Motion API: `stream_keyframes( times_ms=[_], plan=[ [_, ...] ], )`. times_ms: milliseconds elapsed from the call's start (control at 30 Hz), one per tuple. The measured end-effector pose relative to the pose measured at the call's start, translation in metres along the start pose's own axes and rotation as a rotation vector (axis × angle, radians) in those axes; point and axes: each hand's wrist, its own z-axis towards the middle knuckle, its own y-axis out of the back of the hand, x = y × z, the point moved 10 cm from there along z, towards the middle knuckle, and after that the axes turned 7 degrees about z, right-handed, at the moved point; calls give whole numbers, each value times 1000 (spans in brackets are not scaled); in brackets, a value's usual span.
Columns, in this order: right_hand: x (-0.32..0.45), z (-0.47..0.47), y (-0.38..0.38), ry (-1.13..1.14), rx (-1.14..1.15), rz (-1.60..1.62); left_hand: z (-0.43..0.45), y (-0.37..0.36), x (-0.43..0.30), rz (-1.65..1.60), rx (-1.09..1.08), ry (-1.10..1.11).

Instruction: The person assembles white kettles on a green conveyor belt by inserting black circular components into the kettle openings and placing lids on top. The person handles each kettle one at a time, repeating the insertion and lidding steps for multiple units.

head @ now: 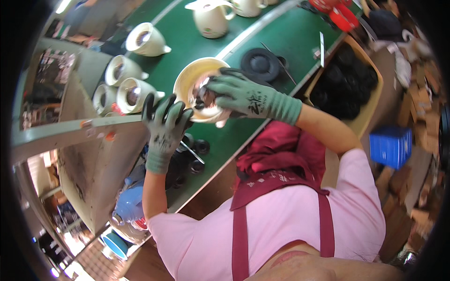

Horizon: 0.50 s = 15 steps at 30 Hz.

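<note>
Both my hands wear green knit gloves with dark fingertips. In front of me a cream jug body [183,75] lies with its open end towards me, a shiny silvery liner [202,84] inside. My right hand [242,93] reaches over the opening, its fingers on a small dark part [202,100] at the liner; the grip is partly hidden. My left hand [165,123] is at the left of the jug's rim, fingers apart and raised; whether a fingertip touches the rim is unclear. Beside my right hand a black round disc [261,64] lies on the green work surface [225,140].
Several cream jugs [147,40] stand or lie at the left and back. A thin rod [281,65] crosses the black disc. Small black rings [201,146] lie near my left wrist. A yellow bin [372,95] of black parts and a blue crate [390,145] are at right.
</note>
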Motion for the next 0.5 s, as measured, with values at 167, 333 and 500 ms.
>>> stream_keyframes(
  times_ms=[167,333,500],
  plan=[
    [4,-89,18,-389,-342,474,-84,-42,8,-1163,-29,804],
    [-1,-194,-31,-869,-711,1124,-154,-117,-122,-2027,341,1003],
    [16,-194,-27,-940,-617,1111,-182,-147,-169,-2261,238,1157]
  ],
)
